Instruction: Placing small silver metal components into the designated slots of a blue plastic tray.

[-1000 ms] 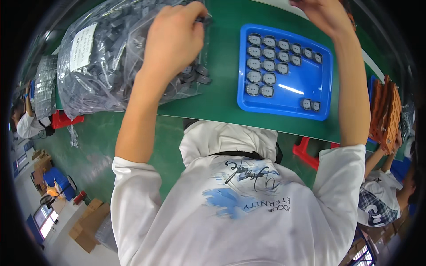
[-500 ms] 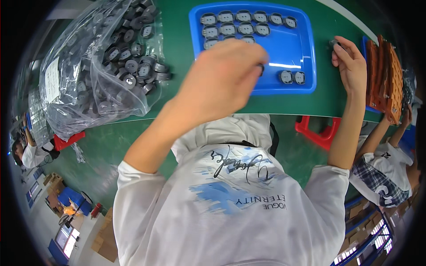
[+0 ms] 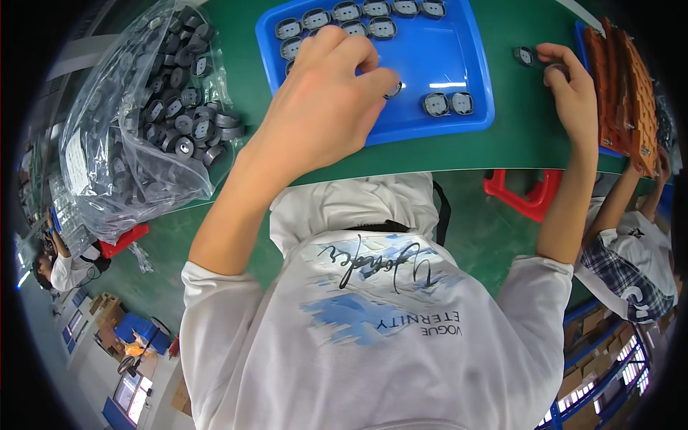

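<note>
My left hand reaches over the blue tray, its fingertips closed on a small round grey part that is mostly hidden. Rows of similar grey parts with pale faces lie at the tray's far side, some covered by this hand. Two more grey parts sit side by side near the tray's near right corner. On the right, my right hand curls thumb and fingers around a dark round part. Just left of its fingertips, another grey part rests on the green table.
A clear plastic bag full of loose round grey parts lies open at the left. Orange-brown slotted boards stand at the right edge, beside a co-worker's arms. A red stool is below the table edge.
The view has shifted, so tray and bag appear further left and higher. A grey part now lies on the table by my right fingertips. My left hand stays over the tray.
</note>
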Demonstrator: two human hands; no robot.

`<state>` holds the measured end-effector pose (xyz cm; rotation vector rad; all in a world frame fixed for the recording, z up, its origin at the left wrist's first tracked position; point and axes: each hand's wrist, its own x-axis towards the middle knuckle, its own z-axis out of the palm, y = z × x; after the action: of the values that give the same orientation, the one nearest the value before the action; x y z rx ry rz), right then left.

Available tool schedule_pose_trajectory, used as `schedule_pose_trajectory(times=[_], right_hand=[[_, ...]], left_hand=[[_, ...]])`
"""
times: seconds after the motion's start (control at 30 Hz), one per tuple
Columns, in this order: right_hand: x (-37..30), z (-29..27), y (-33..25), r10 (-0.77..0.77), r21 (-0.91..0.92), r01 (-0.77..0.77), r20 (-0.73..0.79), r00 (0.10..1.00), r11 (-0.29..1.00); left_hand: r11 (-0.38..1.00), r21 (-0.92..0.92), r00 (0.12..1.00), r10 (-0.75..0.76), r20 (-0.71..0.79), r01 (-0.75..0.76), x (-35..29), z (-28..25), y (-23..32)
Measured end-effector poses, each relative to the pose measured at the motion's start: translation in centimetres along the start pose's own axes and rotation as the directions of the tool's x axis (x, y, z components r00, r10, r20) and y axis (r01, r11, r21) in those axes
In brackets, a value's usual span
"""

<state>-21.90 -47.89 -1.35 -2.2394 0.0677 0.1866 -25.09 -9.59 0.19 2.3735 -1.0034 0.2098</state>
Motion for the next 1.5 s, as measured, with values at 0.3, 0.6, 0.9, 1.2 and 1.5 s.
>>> schedule_pose_trajectory(times=[0.3, 0.6, 0.9, 1.2, 1.5], right_hand=[[-0.6, 2.8, -1.5, -0.359, -0.353, 0.325, -0.032, 0.933, 0.877], [-1.0, 3.7, -4.0, -0.474, -0.379, 0.411, -0.085, 0.876, 0.829], [-2.1, 9.7, -11.3, -0.683, -0.264, 0.703, 0.176, 0.709, 0.661], [-0.1, 12.4, -11.0, -0.713, -0.251, 0.757, 0.255, 0.653, 0.603], [3.5, 15.2, -9.5, -0.968, -0.045, 0.984, -0.194, 0.158, 0.17]], left_hand=[[0.999, -0.009, 0.999, -0.031, -0.015, 0.031, 0.0, 1.6, 0.1], [1.0, 0.011, 0.996, -0.008, -0.088, 0.009, -0.3, 1.1, 0.0], [0.992, 0.054, 0.993, -0.11, -0.052, 0.113, -1.3, 0.1, -0.3], [0.989, 0.069, 0.99, -0.123, -0.064, 0.127, -0.7, 0.6, -0.6], [0.991, 0.02, 0.989, -0.134, -0.06, 0.136, -0.8, 0.3, -0.9]])
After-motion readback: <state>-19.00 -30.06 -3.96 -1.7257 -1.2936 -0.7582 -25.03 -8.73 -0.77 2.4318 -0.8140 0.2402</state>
